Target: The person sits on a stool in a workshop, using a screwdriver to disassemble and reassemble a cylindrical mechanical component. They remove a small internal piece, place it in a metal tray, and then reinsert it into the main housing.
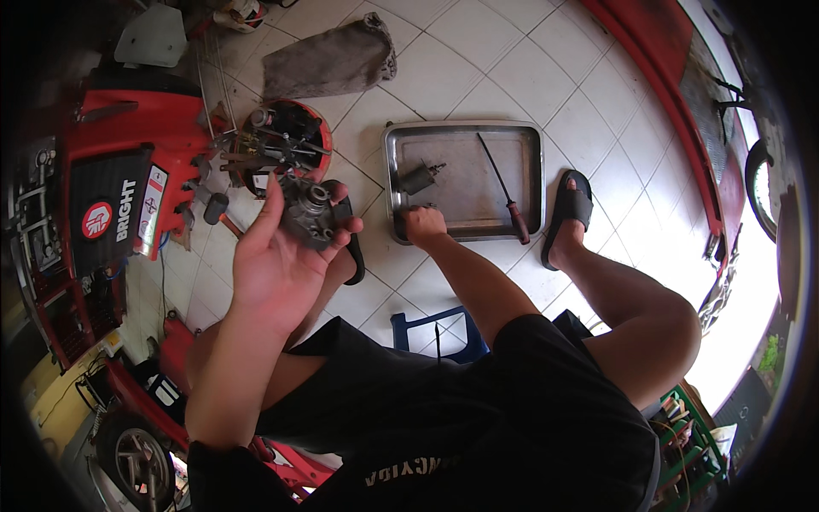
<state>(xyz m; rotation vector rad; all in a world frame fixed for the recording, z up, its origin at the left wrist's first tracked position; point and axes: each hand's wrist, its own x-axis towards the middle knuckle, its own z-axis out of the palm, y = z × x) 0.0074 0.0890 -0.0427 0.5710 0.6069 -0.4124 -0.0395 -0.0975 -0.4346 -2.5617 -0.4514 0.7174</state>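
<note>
Raised in front of me, my left hand (pixel 277 269) is closed around a dark, greasy metal housing (pixel 309 212) with a round raised boss and several bolt lugs. Lower down, my right hand (pixel 424 224) has its fingers curled at the near left corner of a shallow metal tray (pixel 465 125). Something dark shows beside those fingers, but the hand covers what they grip. Just beyond it in the tray lies a dark cylindrical motor part (pixel 416 180) with a thin shaft. A long screwdriver (pixel 517 220) with a red handle rests on the tray's right side.
A red tub (pixel 322 136) full of metal parts and tools stands left of the tray. Near it are a hammer (pixel 217 209) and a red tool cabinet (pixel 162 111). A grey cloth-like bundle (pixel 328 60) lies farther off. A blue stool (pixel 409 328) shows beneath me.
</note>
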